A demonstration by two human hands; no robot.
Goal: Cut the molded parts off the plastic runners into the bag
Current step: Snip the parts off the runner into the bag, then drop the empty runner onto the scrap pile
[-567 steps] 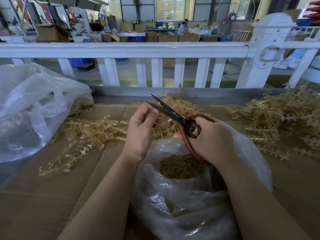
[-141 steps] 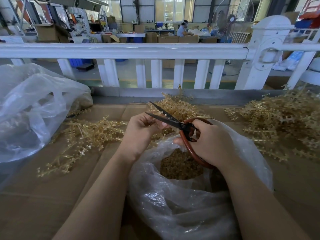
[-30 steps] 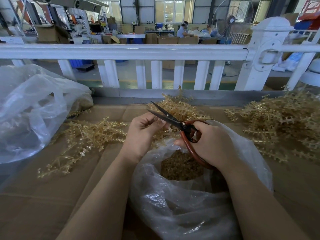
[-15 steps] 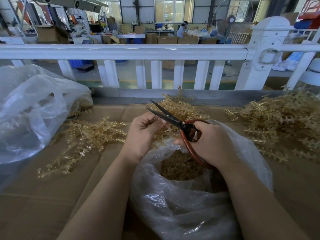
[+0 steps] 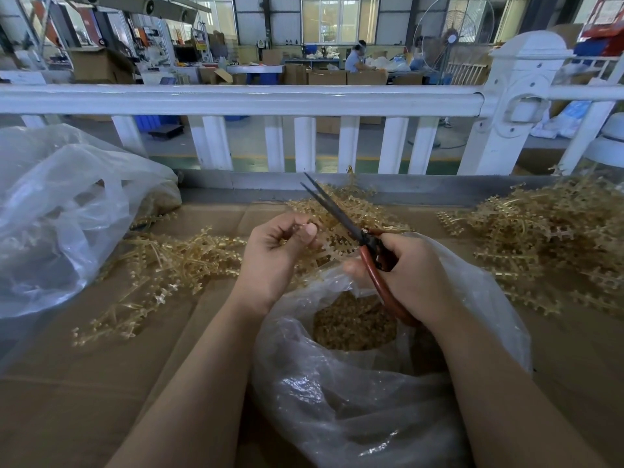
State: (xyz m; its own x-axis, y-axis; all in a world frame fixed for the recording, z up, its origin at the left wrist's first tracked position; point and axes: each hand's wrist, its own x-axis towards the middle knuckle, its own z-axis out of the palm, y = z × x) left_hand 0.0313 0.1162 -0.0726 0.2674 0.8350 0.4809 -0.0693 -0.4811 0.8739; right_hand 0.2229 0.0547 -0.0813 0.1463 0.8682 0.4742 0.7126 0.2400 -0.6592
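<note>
My right hand (image 5: 410, 276) grips the red-brown handles of dark scissors (image 5: 332, 211), whose blades point up and away, nearly closed. My left hand (image 5: 278, 253) has its fingers curled and pinches a thin amber plastic runner (image 5: 329, 249) just left of the blades. Both hands hover over the open mouth of a clear plastic bag (image 5: 371, 400). Cut amber parts (image 5: 353, 327) lie heaped inside it.
A big pile of amber runners (image 5: 553, 244) lies at the right, more runners (image 5: 162, 261) at the left and a heap (image 5: 351, 201) behind my hands. A second clear bag (image 5: 57, 214) sits far left. A white railing (image 5: 236, 99) stands behind the cardboard-covered bench (image 5: 84, 383).
The scissors have swung up and rightwards with blades nearly closed. My left hand has drawn back from the blades, still pinching the runner.
</note>
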